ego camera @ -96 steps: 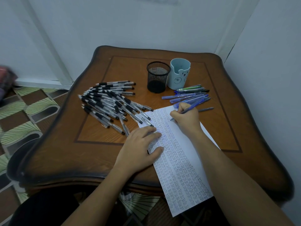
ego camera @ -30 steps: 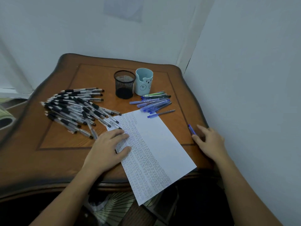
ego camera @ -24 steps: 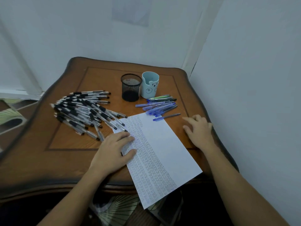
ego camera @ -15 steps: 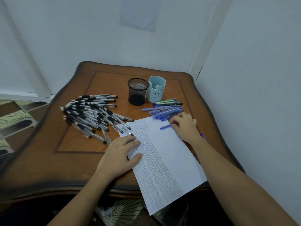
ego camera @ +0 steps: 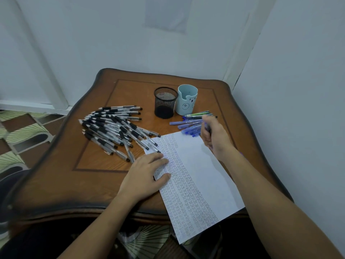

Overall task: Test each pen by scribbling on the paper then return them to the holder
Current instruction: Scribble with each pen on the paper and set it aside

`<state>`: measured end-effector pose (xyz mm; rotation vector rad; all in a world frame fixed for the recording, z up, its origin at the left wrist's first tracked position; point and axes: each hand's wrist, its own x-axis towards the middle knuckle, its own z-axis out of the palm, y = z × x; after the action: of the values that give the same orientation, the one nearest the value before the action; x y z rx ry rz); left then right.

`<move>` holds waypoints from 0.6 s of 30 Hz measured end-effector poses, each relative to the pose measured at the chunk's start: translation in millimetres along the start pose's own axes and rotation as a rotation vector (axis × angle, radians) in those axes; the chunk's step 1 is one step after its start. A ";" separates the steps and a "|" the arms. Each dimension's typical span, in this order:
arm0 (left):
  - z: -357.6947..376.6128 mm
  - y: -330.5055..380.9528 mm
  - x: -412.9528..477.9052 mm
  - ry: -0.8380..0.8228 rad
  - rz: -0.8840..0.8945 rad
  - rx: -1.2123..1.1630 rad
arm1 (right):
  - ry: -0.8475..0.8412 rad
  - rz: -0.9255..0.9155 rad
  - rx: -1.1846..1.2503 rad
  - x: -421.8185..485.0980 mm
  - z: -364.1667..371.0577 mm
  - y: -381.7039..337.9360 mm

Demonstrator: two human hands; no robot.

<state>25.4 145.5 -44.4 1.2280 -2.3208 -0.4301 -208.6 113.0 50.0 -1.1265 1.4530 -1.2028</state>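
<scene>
A white sheet of paper lies on the wooden table, its left half covered in rows of scribbles. My left hand rests flat on the sheet's left edge. My right hand is lifted over the sheet's far right corner, its fingers closed on a blue pen that is mostly hidden in the grip. Just beyond it lies a small group of blue pens. A black mesh holder and a light blue bear-face cup stand side by side behind them.
A large heap of black-grip clear pens spreads over the table's left half. White walls close in behind and to the right. Patterned floor tiles show at the left. The sheet's near end overhangs the front table edge.
My right hand laid a pen down at the right table edge, swung back to the blue pens and closed on one. My left hand stayed on the paper. The camera shifted.
</scene>
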 end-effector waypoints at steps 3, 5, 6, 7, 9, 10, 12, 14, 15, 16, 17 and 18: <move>-0.5 1.4 0.8 0.004 0.006 0.005 | -0.015 0.028 0.401 3.1 3.3 -4.6; -1.1 2.3 0.7 0.009 0.009 0.004 | 0.002 0.006 0.497 6.0 5.6 -2.2; -1.6 2.6 0.7 0.008 0.009 0.003 | 0.019 -0.001 0.494 8.8 7.1 1.2; -1.9 2.9 0.8 0.007 0.009 0.002 | 0.039 -0.001 0.475 12.0 9.0 5.2; -2.4 3.4 0.8 0.005 0.007 -0.003 | 0.052 0.037 0.447 18.9 13.4 15.4; -2.6 3.5 0.8 0.006 0.008 -0.003 | 0.057 0.062 0.418 22.2 14.9 21.7; -2.6 3.3 0.7 0.004 0.010 0.001 | 0.078 0.112 0.314 27.6 17.7 34.3; -2.6 3.0 0.9 0.004 0.010 0.002 | 0.037 0.127 0.226 29.4 21.4 44.7; -2.5 2.8 1.3 0.007 0.011 0.002 | 0.001 0.107 0.198 29.5 24.2 48.1; -2.3 2.7 1.6 0.011 0.011 0.003 | -0.018 0.066 0.169 29.8 26.3 50.6; -1.8 2.5 1.5 0.013 0.011 0.005 | -0.019 0.012 0.137 30.6 28.4 52.2; -1.5 2.4 1.3 0.015 0.012 0.007 | 0.000 -0.044 0.092 32.5 30.5 54.1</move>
<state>24.0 145.6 -41.6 1.2157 -2.3179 -0.4080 -189.3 82.1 -9.9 -1.1008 1.3645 -1.2872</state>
